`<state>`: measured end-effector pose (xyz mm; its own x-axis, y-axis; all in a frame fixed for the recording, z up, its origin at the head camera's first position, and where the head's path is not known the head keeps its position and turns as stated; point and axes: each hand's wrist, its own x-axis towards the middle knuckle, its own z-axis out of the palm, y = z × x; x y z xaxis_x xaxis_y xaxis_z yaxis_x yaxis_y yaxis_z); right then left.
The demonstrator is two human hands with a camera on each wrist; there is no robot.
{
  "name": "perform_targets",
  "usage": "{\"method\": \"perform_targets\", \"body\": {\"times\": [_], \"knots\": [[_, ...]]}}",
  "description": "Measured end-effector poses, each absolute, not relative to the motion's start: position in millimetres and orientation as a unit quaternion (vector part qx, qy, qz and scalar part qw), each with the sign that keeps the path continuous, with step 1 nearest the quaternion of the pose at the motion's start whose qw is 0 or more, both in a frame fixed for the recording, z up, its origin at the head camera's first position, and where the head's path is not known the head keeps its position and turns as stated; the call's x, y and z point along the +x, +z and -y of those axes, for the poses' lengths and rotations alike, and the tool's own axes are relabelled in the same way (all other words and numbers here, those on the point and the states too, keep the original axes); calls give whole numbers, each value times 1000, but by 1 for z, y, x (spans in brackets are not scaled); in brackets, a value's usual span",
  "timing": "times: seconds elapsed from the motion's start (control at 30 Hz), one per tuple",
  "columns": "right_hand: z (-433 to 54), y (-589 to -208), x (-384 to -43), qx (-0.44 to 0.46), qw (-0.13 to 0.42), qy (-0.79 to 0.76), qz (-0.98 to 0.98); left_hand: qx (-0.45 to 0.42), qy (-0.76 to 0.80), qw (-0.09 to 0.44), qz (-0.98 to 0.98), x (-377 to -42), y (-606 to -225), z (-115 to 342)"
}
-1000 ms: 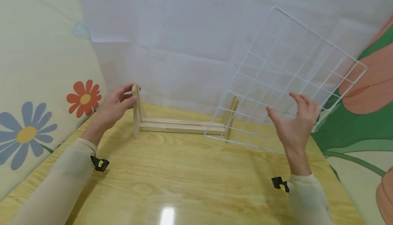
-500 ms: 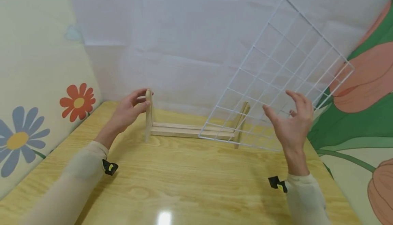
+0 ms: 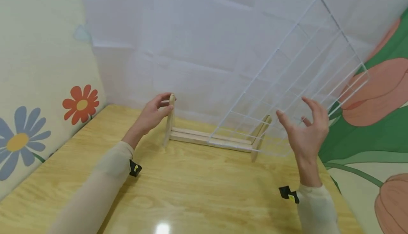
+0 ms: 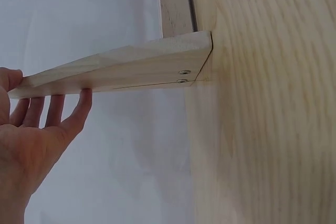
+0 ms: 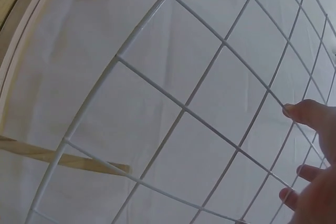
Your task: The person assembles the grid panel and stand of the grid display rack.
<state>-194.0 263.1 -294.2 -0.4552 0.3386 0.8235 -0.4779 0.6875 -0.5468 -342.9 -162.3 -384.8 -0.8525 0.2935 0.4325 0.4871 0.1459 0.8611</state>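
Observation:
A light wooden stand (image 3: 191,139) with two uprights joined by a low double crossbar is on the table. My left hand (image 3: 152,116) grips the top of its left upright (image 3: 169,127), thumb on the near side, fingers behind. In the left wrist view this upright (image 4: 121,69) shows two screw heads near its foot. With my right hand (image 3: 307,134) I hold a white wire grid panel (image 3: 278,49), tilted up at a slant. The thumb meets a wire of the grid (image 5: 116,57) in the right wrist view. The panel's lower edge overlaps the stand's right upright (image 3: 259,138).
A wood-grain table (image 3: 197,191) lies under the stand. Behind it hangs a creased white sheet (image 3: 197,32). Flower-printed cloths flank both sides, with a red flower (image 3: 81,104) at left and pink tulips (image 3: 373,99) at right. Black wrist-camera mounts (image 3: 135,168) sit on both sleeves.
The stand and my left hand have moved to the right, and the stand's right end now sits nearer. The grid panel has turned, its top corner swinging right and up.

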Motion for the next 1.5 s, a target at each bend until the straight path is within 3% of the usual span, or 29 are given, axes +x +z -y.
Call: {"method": "perform_targets", "body": {"times": [0.5, 0.9, 1.23, 1.5], "knots": [[-233, -223, -193, 33, 532, 421, 734, -264, -592, 97, 755, -356, -390, 141], [-241, -207, -236, 89, 579, 392, 709, -270, -599, 86, 749, -329, -364, 128], [-219, -189, -233, 109, 585, 409, 692, -278, -599, 107, 743, -357, -387, 120], [-223, -194, -249, 99, 583, 419, 689, -277, -595, 110, 747, -357, -390, 116]]}}
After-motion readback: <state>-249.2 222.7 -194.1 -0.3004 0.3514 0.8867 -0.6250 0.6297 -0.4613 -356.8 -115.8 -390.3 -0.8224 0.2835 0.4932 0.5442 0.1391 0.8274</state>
